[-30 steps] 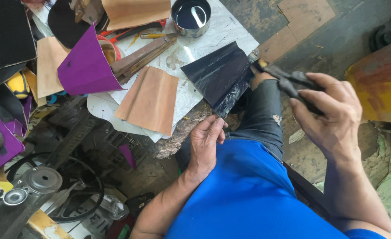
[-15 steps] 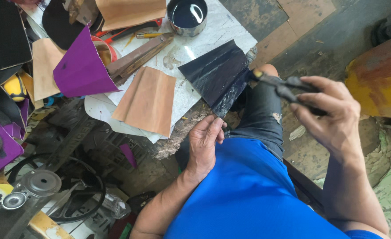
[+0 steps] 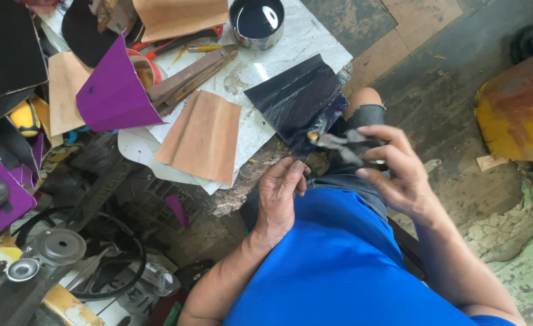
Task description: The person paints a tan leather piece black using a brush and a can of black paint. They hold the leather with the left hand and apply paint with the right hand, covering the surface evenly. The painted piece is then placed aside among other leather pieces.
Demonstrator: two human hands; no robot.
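My right hand [image 3: 393, 172] grips a small dark hand tool [image 3: 339, 142], its tip pointing left at the lower edge of a dark navy sheet of leather [image 3: 299, 96]. That sheet lies on the white worktop [image 3: 305, 42] and hangs over its near edge. My left hand [image 3: 281, 196] rests with curled fingers just below the sheet, at the rough table edge above my knee; whether it pinches the sheet I cannot tell. A tan leather piece [image 3: 203, 136] lies to the left.
A metal tin of dark liquid [image 3: 257, 21] stands at the back. Purple sheet [image 3: 112, 93], black and tan offcuts and long tools crowd the left. Machine parts with a belt [image 3: 106, 265] sit lower left. A yellow rusty drum [image 3: 517, 111] is at right.
My right hand has carried the tool leftward, from the right of my knee in to the dark sheet's lower edge. The left hand has stayed put.
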